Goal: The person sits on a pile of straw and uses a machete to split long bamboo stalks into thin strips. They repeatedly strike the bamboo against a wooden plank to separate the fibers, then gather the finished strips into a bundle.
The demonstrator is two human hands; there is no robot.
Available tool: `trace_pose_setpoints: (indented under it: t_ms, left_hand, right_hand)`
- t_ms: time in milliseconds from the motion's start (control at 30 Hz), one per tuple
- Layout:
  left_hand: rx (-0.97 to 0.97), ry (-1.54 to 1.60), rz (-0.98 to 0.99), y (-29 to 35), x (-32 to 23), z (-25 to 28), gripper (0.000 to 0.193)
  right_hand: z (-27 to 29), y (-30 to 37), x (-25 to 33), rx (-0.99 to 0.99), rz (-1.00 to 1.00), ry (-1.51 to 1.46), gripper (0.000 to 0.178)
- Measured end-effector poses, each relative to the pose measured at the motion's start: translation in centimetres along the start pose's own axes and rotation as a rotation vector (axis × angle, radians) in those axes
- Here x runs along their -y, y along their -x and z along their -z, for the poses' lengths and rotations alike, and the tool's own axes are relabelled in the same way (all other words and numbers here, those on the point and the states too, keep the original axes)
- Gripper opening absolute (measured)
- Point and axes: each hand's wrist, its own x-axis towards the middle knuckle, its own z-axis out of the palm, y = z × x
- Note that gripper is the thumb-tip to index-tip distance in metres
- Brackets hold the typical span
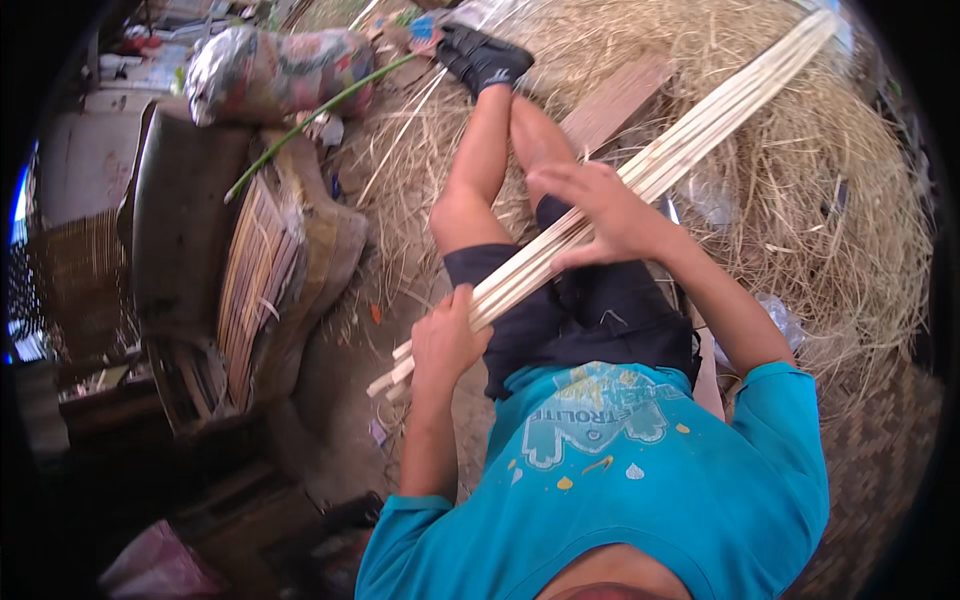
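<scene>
A bundle of long, pale bamboo strips (690, 135) lies slantwise across my lap, from the lower left up to the far right. My left hand (445, 340) is closed round its near end, where the strip tips stick out unevenly past the fingers. Farther up, my right hand (610, 215) rests over the bundle, its fingers stretched out across the strips and its thumb apart on the near side. Part of the bundle is hidden beneath that palm.
Loose straw-like shavings (800, 270) are heaped at the right, by a brown board (620, 100). On the left stand a stack of bundled slats (257, 270) and a stuffed plastic sack (285, 75). A green stick (320, 120) slants between them. My legs (475, 170) stretch ahead.
</scene>
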Motion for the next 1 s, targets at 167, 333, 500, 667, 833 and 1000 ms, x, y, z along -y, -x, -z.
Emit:
trace_pose_setpoints:
  t_ms: [167, 333, 500, 667, 833, 1000]
  left_hand:
    - [-0.118, 0.313, -0.066, 2.9, 1.5, -0.6, 0.061]
    - [-0.603, 0.876, 0.542, 13.7, 16.4, -3.6, 0.064]
    - [-0.448, 1.912, 0.286, 12.6, 11.3, -5.6, 0.082]
    - [-0.638, 1.629, 0.483, 12.3, 10.0, -2.7, 0.093]
    - [-0.477, 1.509, 0.316, 11.2, 4.7, -6.5, 0.095]
    - [-0.52, 1.17, 0.093, 9.4, 2.4, -7.0, 0.091]
  right_hand:
    - [-11.2, -1.1, 3.8, 0.399, 0.178, 0.121, 0.037]
    - [-11.6, -0.3, 4.8, 0.537, 0.126, 0.174, 0.041]
    - [-11.7, -1.3, 10.9, 0.514, 0.254, 0.053, 0.03]
    - [-12.1, -1.0, 11.3, 0.561, 0.256, -0.012, 0.03]
    - [-14.4, -0.1, 14.2, 0.643, 0.329, -0.062, 0.038]
    - [-15.4, -0.1, 15.5, 0.571, 0.35, -0.115, 0.028]
